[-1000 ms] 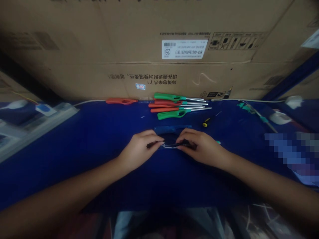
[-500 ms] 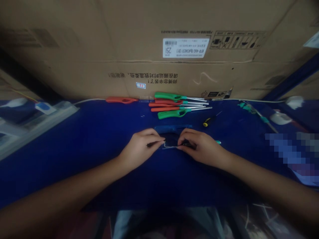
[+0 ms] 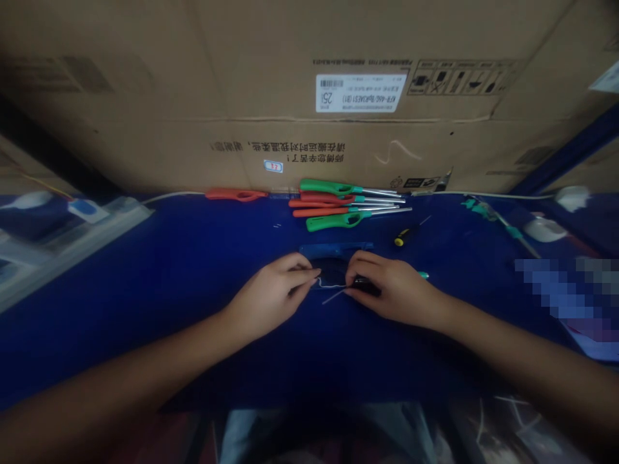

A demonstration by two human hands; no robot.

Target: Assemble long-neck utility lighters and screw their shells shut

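Observation:
Over the blue table, my left hand (image 3: 279, 289) pinches one end of a thin white wire (image 3: 333, 285). The wire's other end runs to the fingertips of my right hand (image 3: 387, 283), which are closed on a small black part (image 3: 366, 285). A thin pale rod (image 3: 333, 296) slants down and left from those right fingertips. Just beyond the hands lies a translucent blue piece (image 3: 333, 247), partly hidden by them. A small green tip (image 3: 423, 276) shows behind my right hand.
Several green and red long-nosed lighters (image 3: 333, 223) lie before a cardboard wall (image 3: 169, 84). A red handle (image 3: 236, 194) is left of them. A yellow-black screwdriver (image 3: 399, 241) lies to the right. A white tray (image 3: 72, 245) stands at left, a teal-tipped lighter (image 3: 515, 232) at right.
The thin rod now slants out below the wire from my right fingertips. More of the black part shows in my right hand. My left fingers have shifted slightly.

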